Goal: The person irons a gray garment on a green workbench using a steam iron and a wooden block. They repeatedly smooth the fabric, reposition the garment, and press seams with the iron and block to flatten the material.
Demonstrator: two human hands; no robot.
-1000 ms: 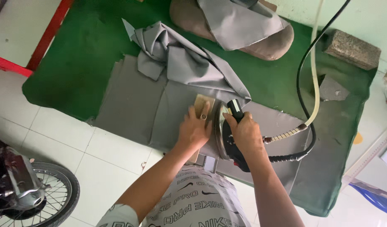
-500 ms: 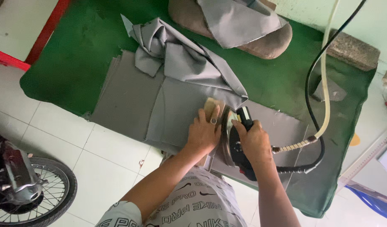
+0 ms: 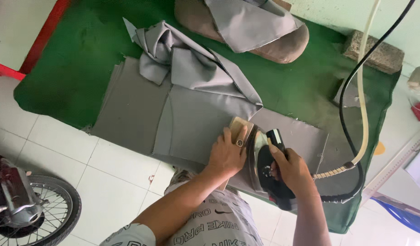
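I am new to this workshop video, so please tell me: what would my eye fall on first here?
First, the two hands at the middle bottom: the right hand grips a black iron, and the left hand presses a small wooden block beside it. Both are on flat grey cloth spread over a bright green table. At the top lies a crumpled grey piece, and a wheel shows at bottom left.

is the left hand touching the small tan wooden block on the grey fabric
Touching. The head view shows the left hand lying flat on the small tan wooden block, fingers over its near edge, with no gap, beside the iron.
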